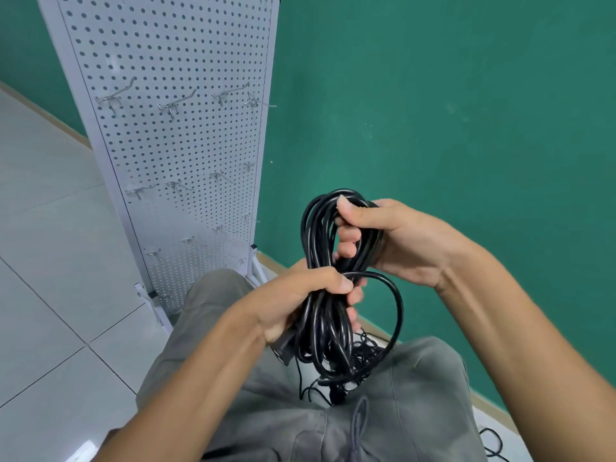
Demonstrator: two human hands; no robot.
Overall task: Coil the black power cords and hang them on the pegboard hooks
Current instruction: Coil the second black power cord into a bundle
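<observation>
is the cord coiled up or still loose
Mostly coiled: the cord is bunched in loops gripped by the left hand and right hand, with one loose loop hanging out to the right.

Head cam, one view, worn high.
Looked forward and down, close on both hands; pegboard [173,135] stood just beyond, left.

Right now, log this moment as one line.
step: coiling | left hand: grips cord bundle | right hand: grips bundle top | pegboard hooks: bare

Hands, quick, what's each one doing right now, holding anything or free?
Left hand: closed around the middle of the coiled black power cord.
Right hand: closed around the top loop of the same cord.
</observation>
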